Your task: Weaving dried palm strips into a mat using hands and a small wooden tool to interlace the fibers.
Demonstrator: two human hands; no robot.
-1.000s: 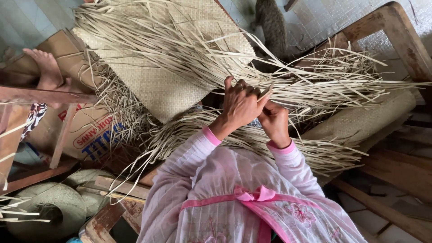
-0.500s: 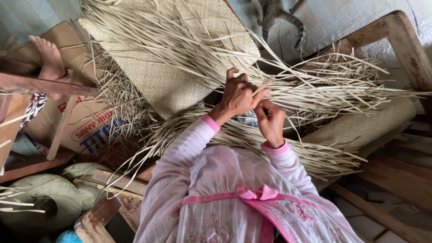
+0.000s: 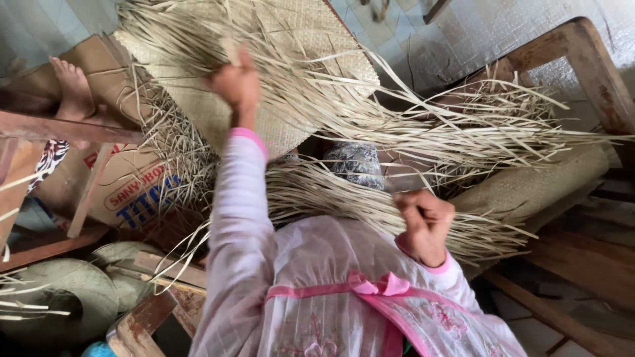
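A half-woven pale straw mat (image 3: 311, 39) lies in front of me, with long loose straw strands (image 3: 463, 132) fanning out to the right and over my lap. My left hand (image 3: 235, 82) is stretched far out over the mat, blurred, with its fingers closed on a strand. Close to my body, my right hand (image 3: 426, 225) is a fist closed on a bunch of strands. I wear pink sleeves and a pink ribbon (image 3: 383, 285).
Another person's bare foot (image 3: 73, 89) rests on a cardboard box (image 3: 126, 192) at the left. A wooden chair frame (image 3: 595, 66) stands at the right, over woven material (image 3: 529, 188). Woven straw hats (image 3: 59, 297) and wooden bars (image 3: 73, 129) lie at the lower left.
My hands were together at the middle of the strands. The left hand has shot up and left over the mat, and the right hand has drawn back toward my body.
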